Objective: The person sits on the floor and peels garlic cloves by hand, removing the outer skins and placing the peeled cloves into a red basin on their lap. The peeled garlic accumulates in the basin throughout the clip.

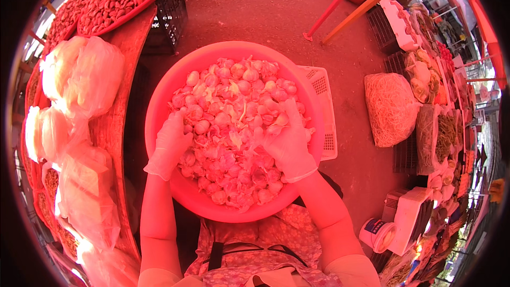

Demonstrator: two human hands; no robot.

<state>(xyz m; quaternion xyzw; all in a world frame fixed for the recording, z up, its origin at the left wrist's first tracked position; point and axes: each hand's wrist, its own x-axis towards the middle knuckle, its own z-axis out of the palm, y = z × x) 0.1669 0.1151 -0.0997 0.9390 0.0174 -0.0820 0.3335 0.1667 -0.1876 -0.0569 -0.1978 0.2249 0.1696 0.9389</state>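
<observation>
A large round plastic basin (pixel 159 87) stands before me, heaped with garlic bulbs (pixel 202 126) and loose papery skins (pixel 236 137). Thin translucent gloves cover both hands. My left hand (pixel 170 143) is inside the basin's left side, its fingers bent against the bulbs there; whether it grips one is hidden. On the right, my right hand (pixel 289 143) has thumb and fingers spread around a small cluster of garlic (pixel 275 121) at the top of the heap. A strong red cast lies over everything.
At left, a wooden board (pixel 115 127) bears stuffed plastic bags (pixel 83 75); a tray of dried goods (pixel 123 0) is beyond. A perforated plastic crate (pixel 328 127) shows behind the basin. Poles (pixel 338 4), a bag of pale shreds (pixel 390 107) and a bucket (pixel 376 234) are at right.
</observation>
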